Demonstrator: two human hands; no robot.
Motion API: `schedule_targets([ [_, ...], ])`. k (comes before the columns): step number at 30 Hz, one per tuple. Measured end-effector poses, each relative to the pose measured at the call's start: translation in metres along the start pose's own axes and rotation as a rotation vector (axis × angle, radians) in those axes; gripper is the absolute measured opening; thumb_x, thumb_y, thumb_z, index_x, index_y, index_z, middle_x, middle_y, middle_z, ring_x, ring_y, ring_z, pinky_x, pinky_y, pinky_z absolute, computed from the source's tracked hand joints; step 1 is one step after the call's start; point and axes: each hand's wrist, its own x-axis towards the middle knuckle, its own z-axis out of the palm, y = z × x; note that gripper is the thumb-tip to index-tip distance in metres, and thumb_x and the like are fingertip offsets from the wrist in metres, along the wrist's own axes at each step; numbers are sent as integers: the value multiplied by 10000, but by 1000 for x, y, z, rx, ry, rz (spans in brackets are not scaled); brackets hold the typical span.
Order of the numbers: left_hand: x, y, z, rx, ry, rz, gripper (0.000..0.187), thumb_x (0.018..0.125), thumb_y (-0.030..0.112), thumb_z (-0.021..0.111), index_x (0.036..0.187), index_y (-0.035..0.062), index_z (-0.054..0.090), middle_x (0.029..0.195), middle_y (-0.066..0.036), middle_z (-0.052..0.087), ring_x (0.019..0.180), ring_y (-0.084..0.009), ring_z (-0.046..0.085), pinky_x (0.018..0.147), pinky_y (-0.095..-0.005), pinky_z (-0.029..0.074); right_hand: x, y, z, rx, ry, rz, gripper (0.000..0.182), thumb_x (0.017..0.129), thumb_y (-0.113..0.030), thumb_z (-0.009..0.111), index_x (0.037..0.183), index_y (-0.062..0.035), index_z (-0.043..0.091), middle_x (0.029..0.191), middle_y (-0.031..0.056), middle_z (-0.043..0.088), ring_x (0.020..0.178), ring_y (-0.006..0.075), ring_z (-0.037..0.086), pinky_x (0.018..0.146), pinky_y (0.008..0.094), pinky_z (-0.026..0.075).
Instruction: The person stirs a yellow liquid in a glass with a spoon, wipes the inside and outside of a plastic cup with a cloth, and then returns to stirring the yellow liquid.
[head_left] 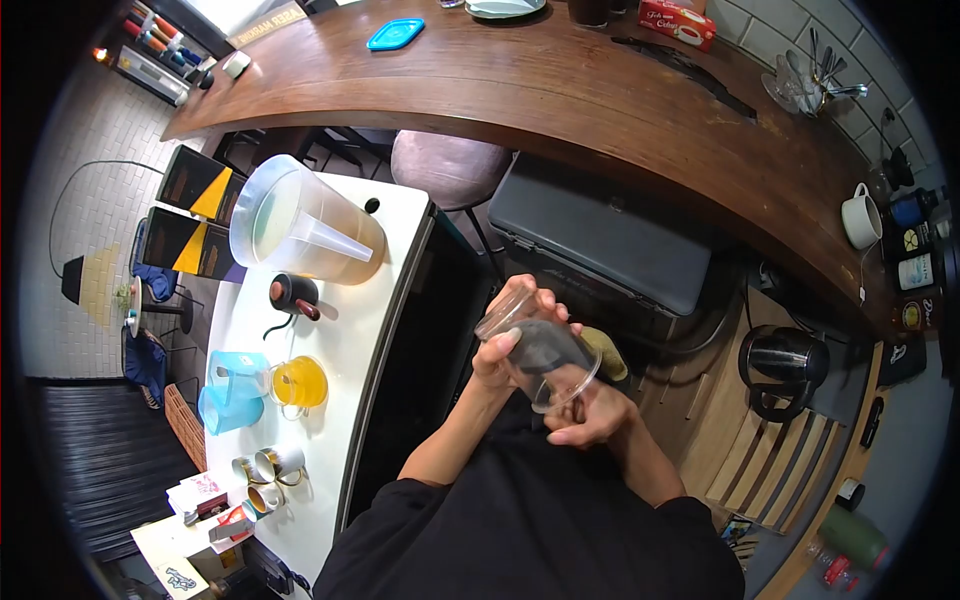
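Note:
Both my hands hold a clear, see-through vessel (548, 352) tilted in front of my chest. It has a narrower end at the upper left, a round rim at the lower right and a dark grey look in the middle. My left hand (500, 345) is wrapped round the narrower end. At the wide rim is my right hand (592, 412), its fingers curled there; whether some are inside cannot be made out. A yellowish-green thing (606, 352) shows just behind the vessel, partly hidden.
To the left, a white counter (335, 400) carries a large jug of cloudy liquid (330, 235), a yellow drink (299, 383), blue pitchers (232, 392) and several mugs (280, 462). A wooden bar (480, 85) curves ahead. A black kettle (785, 362) stands right, near a dark case (605, 230).

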Motion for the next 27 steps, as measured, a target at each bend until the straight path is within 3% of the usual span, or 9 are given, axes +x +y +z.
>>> schedule_targets([
  [5,1,5,5,29,16,29,713,756,330,743,1338,101,401,1154,-97,533,1168,-273,563,1064,-541,488,19,9,12,-601,123,64,619,869,-28,746,1426,-36,475,591,-30,475,498,75,474,507,265,415],
  [7,-1,7,6,53,102,5,700,756,325,737,1329,103,401,1155,-94,533,1164,-268,563,1066,-542,486,26,12,16,-1232,315,-359,630,858,-119,779,1417,-42,500,613,-16,486,516,95,492,522,280,433],
  [8,-1,8,5,54,100,3,700,756,325,737,1329,103,401,1155,-94,533,1164,-268,563,1066,-542,486,25,12,16,-1232,318,-361,630,858,-119,779,1417,-42,500,613,-16,486,516,95,492,522,280,433],
  [12,-5,6,4,84,82,14,722,722,335,765,1309,108,411,1144,-89,537,1158,-264,564,1064,-539,488,18,-1,17,-1140,267,-204,661,880,-271,771,1433,-44,487,691,90,579,586,165,602,562,318,508],
  [14,-6,5,1,47,43,34,734,704,337,783,1298,111,417,1130,-85,541,1155,-263,566,1060,-538,491,11,-14,13,-492,-70,158,793,914,-255,747,1539,-21,320,587,55,516,448,113,516,419,248,444],
  [15,-7,4,-2,47,-16,33,757,679,336,804,1291,115,415,1112,-79,545,1148,-261,573,1055,-538,494,11,-8,6,-492,-74,157,793,914,-255,747,1539,-21,320,587,55,516,448,113,516,419,248,444],
  [18,-9,2,-10,28,-72,13,788,647,334,833,1278,122,411,1085,-71,552,1135,-259,586,1048,-540,497,18,31,-14,496,-441,-136,799,965,-206,674,1565,20,197,523,1,472,346,53,397,309,199,325],
  [22,-10,-1,-18,-20,-154,8,812,601,330,862,1247,122,416,1068,-82,570,1107,-275,611,1053,-536,495,13,31,-8,355,-321,-206,725,1046,-338,531,1572,17,180,445,-5,437,304,75,397,290,202,328],
  [27,-8,-1,-14,-44,-163,22,828,560,330,865,1229,105,432,1051,-101,589,1113,-312,632,1140,-549,436,8,1,9,223,-184,-21,630,1075,-252,440,1573,21,165,423,11,439,265,91,373,278,207,335],
])
